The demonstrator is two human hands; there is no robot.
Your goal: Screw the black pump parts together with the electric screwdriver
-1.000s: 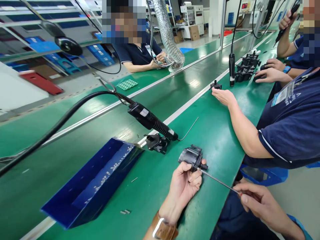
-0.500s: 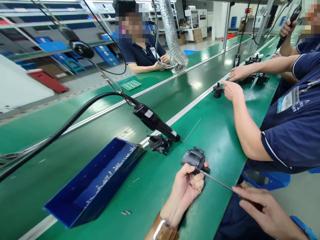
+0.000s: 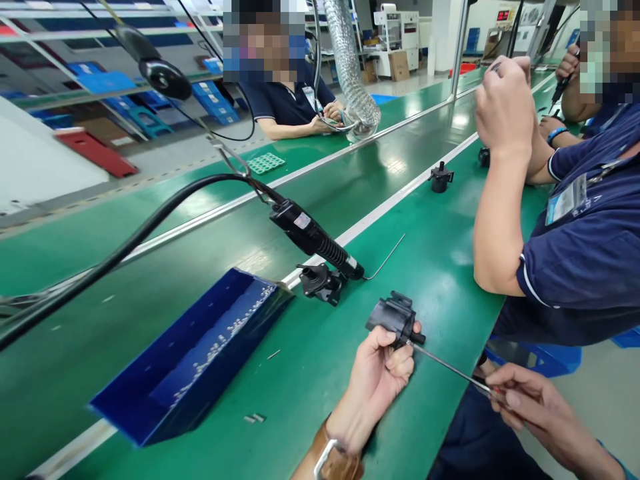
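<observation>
Bin (image 3: 210, 387) (blue, small pale pieces (image 3: 236, 327) inside), black part (image 3: 393, 315) in left hand (image 3: 383, 373)

Left hand (image 3: 384, 365) palm up, curled in grip; right hand (image 3: 543, 408) lower, also gripping.

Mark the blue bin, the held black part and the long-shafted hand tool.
Blue bin (image 3: 215, 380): head view, outer side wall.
Held black part (image 3: 390, 315): head view, main body.
Long-shafted hand tool (image 3: 450, 367): head view, metal shaft.
</observation>
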